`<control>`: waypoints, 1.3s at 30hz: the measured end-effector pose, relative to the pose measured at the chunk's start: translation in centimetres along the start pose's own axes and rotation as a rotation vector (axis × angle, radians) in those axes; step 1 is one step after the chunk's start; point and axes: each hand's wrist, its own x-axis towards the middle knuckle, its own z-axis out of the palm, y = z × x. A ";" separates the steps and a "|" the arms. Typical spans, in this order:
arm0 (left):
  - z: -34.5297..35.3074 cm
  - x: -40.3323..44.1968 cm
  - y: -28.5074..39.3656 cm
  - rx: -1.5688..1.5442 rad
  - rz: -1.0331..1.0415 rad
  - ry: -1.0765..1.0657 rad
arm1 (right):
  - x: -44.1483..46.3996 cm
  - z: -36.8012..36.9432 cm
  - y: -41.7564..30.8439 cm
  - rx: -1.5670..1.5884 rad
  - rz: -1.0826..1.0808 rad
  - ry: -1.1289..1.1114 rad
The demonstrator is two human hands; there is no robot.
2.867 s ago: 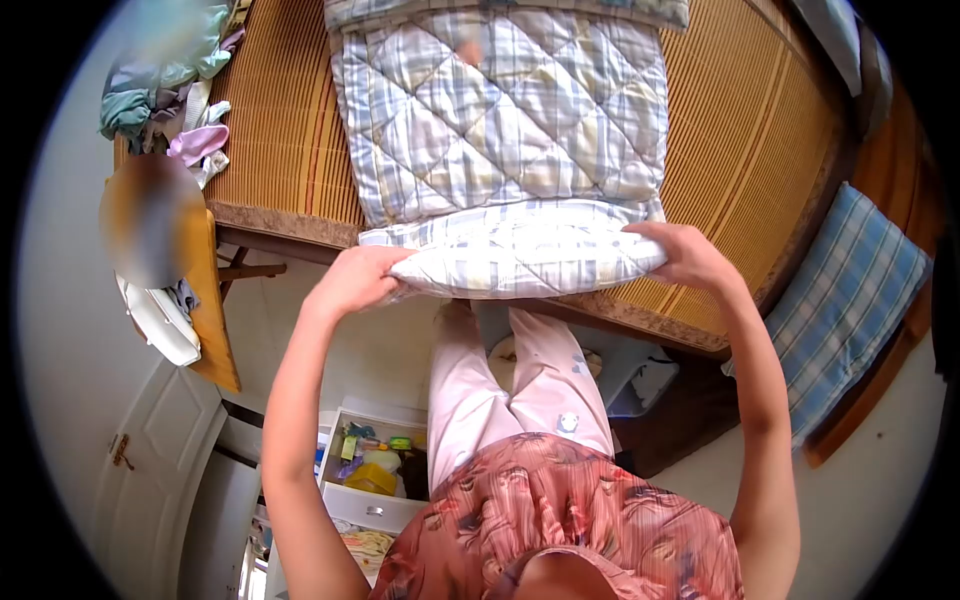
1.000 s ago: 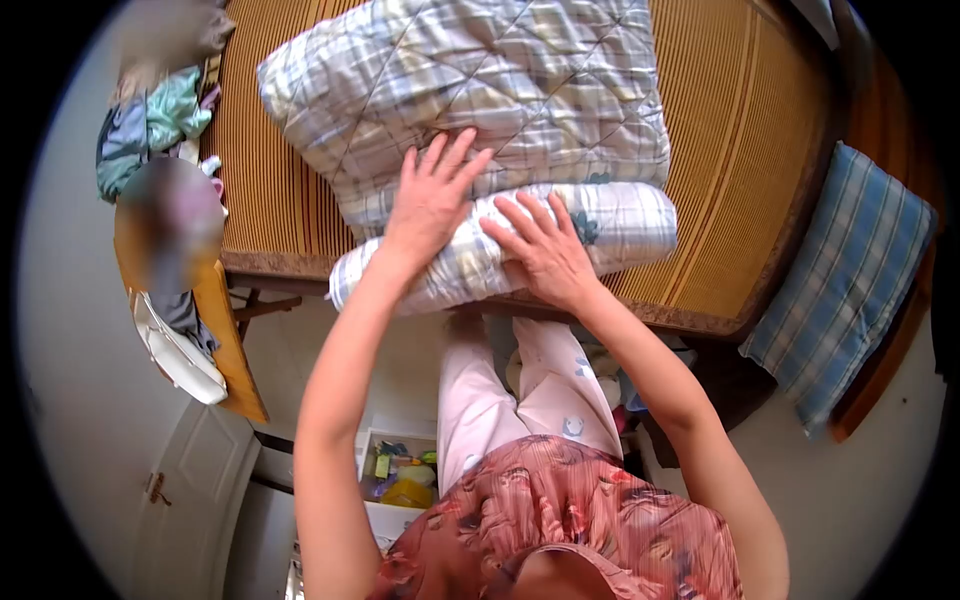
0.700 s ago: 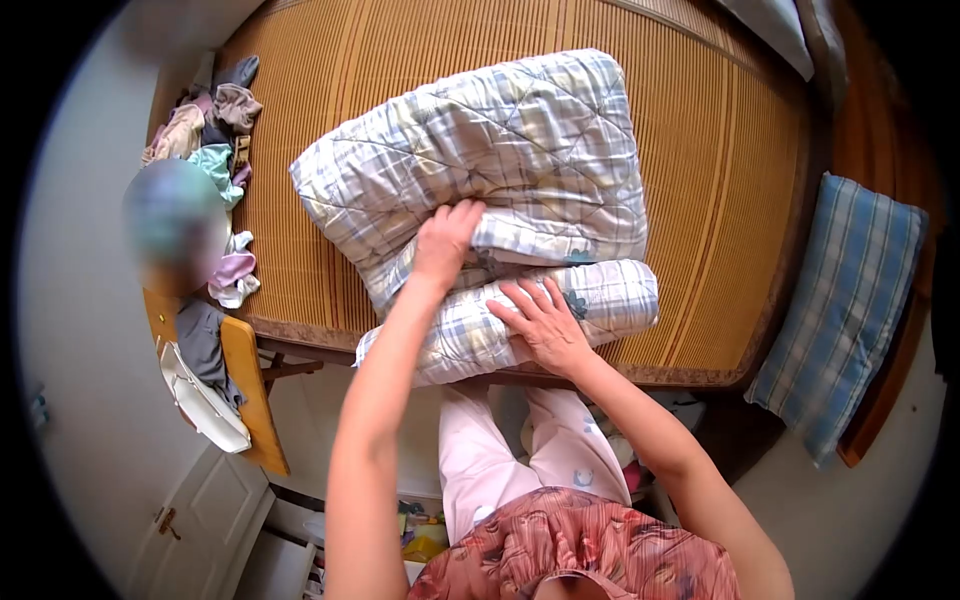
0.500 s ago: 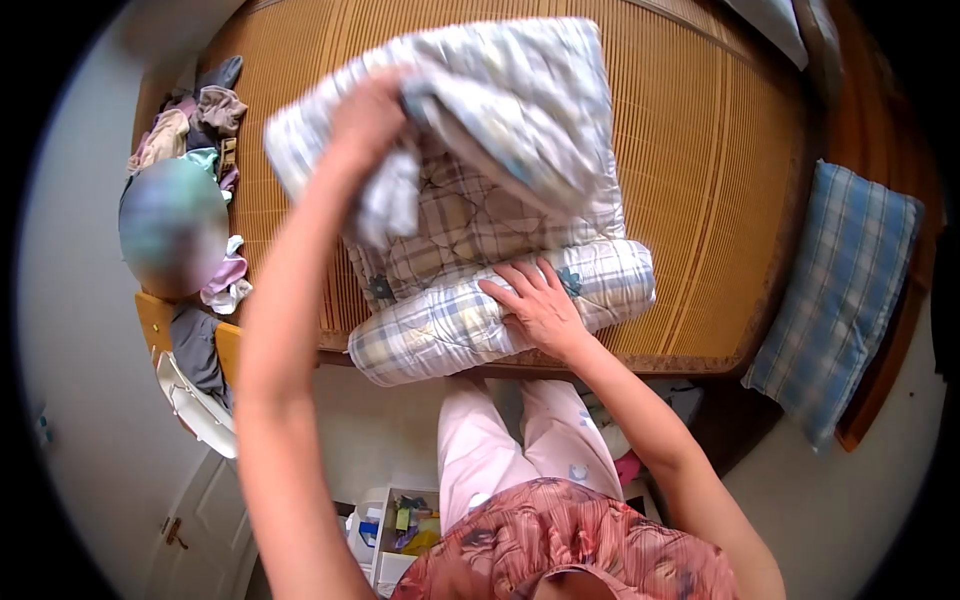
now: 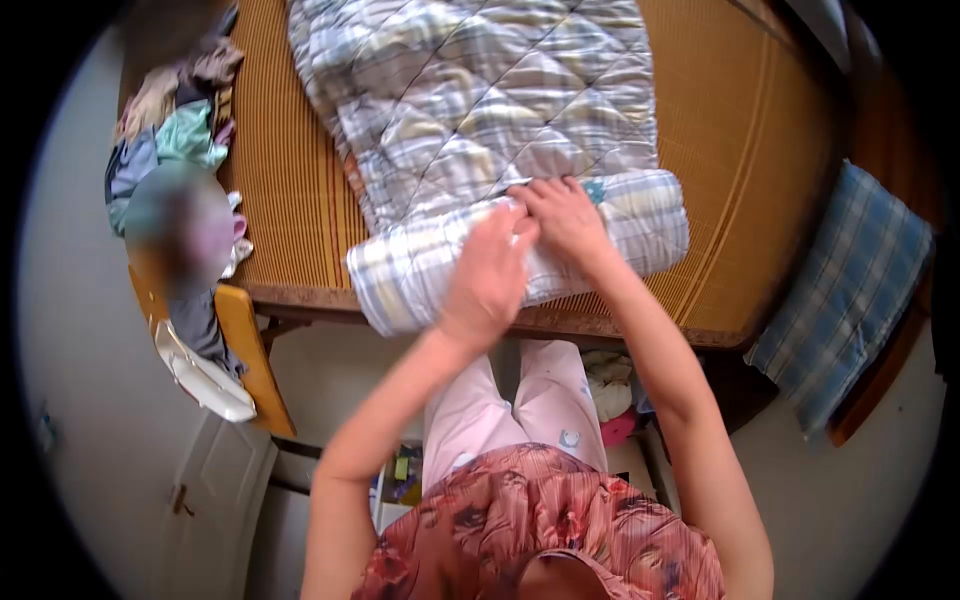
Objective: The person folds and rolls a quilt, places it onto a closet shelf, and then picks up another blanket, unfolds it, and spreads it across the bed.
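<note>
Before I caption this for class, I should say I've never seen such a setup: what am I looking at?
No machine here: someone works bare-handed, and the only view comes from a camera on their head, looking forward and down. On a brown slatted mat lies a pale plaid, diamond-stitched quilt, with a roll at its near end. The right hand rests on that roll; the blurred left hand is over it, whether gripping I can't tell. Crumpled, multicoloured clothes lie at left.

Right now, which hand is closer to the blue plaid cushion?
Right. The right hand is on the quilt roll, left of the cushion; the left hand is over the roll, farther left.
</note>
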 end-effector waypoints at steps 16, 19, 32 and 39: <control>-2.6 0.6 -5.4 -0.358 -0.494 -0.538 | -6.9 -3.2 0.3 -0.697 -0.132 -0.121; -4.0 1.7 -10.8 -0.180 -0.437 0.221 | -6.2 -4.7 -2.2 -0.435 -0.175 -0.254; 2.9 -5.6 -17.9 -0.149 -1.144 0.529 | -6.3 -0.6 -4.0 0.059 -0.186 -0.326; -0.5 4.1 -18.6 0.283 -0.176 0.242 | -0.4 -0.8 -3.5 0.064 0.005 -0.498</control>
